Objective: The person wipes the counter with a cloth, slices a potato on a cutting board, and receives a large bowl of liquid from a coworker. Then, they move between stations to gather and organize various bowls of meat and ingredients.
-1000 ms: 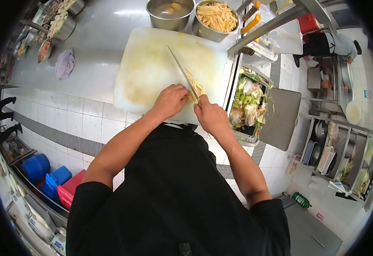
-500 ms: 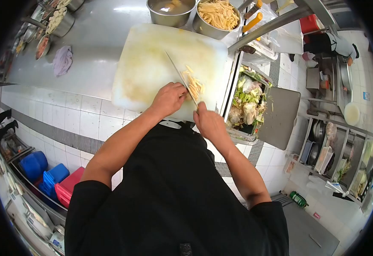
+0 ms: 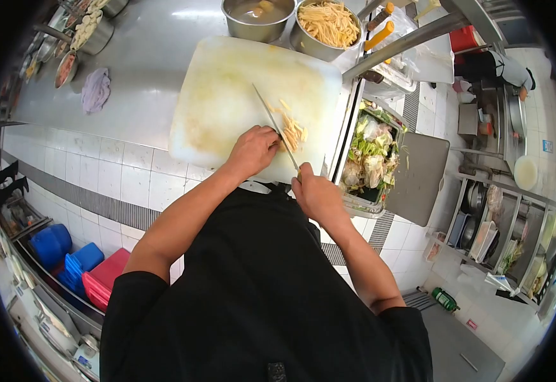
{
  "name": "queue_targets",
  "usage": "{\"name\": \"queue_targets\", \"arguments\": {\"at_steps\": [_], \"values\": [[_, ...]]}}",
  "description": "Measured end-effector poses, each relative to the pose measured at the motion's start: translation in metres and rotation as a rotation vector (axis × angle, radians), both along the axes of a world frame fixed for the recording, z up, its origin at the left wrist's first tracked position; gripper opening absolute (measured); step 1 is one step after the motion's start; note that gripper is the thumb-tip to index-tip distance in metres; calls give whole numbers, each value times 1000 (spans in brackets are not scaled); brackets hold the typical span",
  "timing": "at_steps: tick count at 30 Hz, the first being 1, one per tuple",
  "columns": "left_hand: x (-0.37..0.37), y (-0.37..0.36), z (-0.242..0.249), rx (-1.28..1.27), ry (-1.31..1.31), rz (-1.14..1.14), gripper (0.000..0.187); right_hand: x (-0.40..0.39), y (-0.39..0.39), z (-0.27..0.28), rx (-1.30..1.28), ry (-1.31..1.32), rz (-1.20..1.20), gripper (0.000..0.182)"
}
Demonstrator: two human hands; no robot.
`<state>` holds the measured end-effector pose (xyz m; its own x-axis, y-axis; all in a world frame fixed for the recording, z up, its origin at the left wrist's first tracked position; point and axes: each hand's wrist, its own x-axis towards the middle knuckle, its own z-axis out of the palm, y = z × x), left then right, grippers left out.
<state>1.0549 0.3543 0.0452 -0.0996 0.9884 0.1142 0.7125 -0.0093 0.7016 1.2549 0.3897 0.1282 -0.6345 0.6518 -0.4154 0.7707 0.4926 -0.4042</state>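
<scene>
My right hand [image 3: 318,194] is wrapped round the handle of a knife [image 3: 268,112], whose long blade points away and to the left over a white cutting board [image 3: 220,83]. Beside the blade's left face, my left hand [image 3: 254,150] is closed with its fingers curled. What it presses on the board is hidden under the fingers. A small heap of pale yellow vegetable strips [image 3: 292,130] lies just right of the blade. Behind the board, a metal pot [image 3: 325,52] is full of similar strips, and a metal bowl [image 3: 257,30] holds liquid with pale pieces.
A bin of vegetable scraps [image 3: 370,153] stands right of the board. Yellow-handled tools [image 3: 380,37] jut out near a metal rail [image 3: 411,46]. A purple cloth [image 3: 96,90] lies on the steel counter [image 3: 141,83]. Another person [image 3: 510,69] is at the far right.
The knife and my right hand have shifted slightly right and toward me. The strips by the blade are spread a little differently. My left hand stays curled in nearly the same place.
</scene>
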Motion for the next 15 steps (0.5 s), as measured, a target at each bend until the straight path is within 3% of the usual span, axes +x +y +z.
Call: {"name": "queue_targets", "arguments": {"at_steps": [3, 8, 15], "values": [[-1, 0, -1, 29, -3, -25, 11, -17, 14, -28, 73, 63, -7, 24], [-1, -5, 15, -3, -170, 82, 14, -19, 24, 16, 55, 126, -40, 27], [-4, -3, 2, -48, -112, 1, 15, 34, -10, 28, 1, -98, 46, 28]]}}
